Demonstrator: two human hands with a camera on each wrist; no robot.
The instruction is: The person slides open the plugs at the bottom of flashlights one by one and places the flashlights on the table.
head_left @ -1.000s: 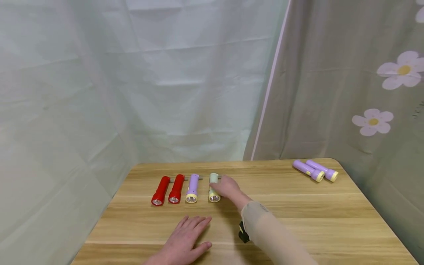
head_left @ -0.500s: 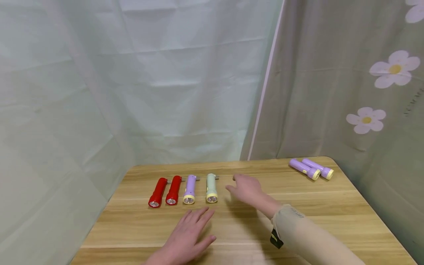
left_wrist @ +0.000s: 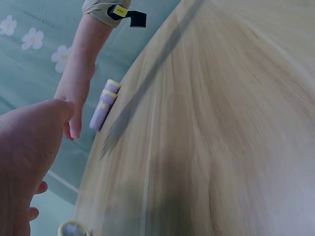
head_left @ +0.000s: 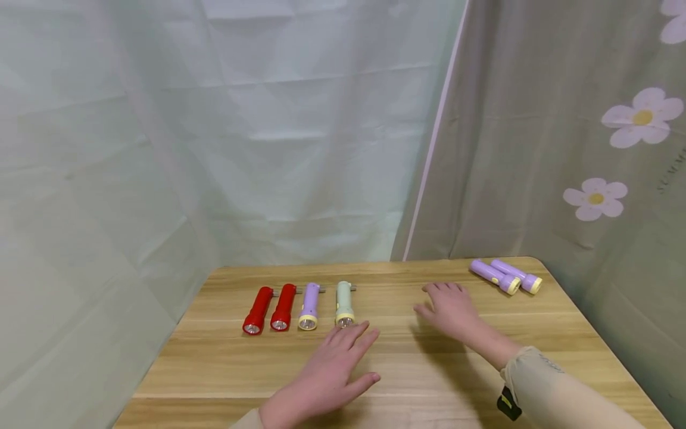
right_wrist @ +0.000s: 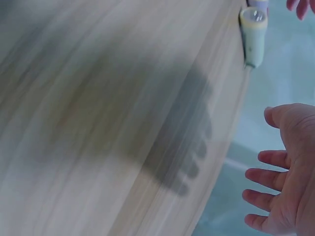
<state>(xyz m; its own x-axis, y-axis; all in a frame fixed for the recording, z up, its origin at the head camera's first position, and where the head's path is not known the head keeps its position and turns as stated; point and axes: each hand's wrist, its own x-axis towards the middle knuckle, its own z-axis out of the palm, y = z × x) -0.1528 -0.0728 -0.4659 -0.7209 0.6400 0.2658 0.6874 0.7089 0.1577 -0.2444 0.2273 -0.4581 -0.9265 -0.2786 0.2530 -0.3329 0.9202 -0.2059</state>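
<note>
A pale green flashlight (head_left: 344, 301) with a yellow rim lies on the table, its lens end partly behind the fingertips of my left hand (head_left: 327, 372). That hand holds nothing, its fingers spread. To the left lie a purple flashlight (head_left: 309, 305) and two red flashlights, one in the middle (head_left: 284, 307) and one outermost (head_left: 259, 310). My right hand (head_left: 450, 307) hovers over the table, fingers loose, nothing in it; its shadow falls on the wood. Nearest to it are two more purple flashlights, a front one (head_left: 494, 275) and a back one (head_left: 515, 275), side by side.
The wooden table (head_left: 418, 375) has its far edge close to a pale curtain (head_left: 300, 149). A grey curtain (head_left: 498, 131) with flower prints hangs at the right. Small metal-coloured bars stick out beside the left flashlights' tail ends.
My right hand has let go of the pale green flashlight and moved right, toward the two purple ones. My left hand has shifted slightly right and forward.
</note>
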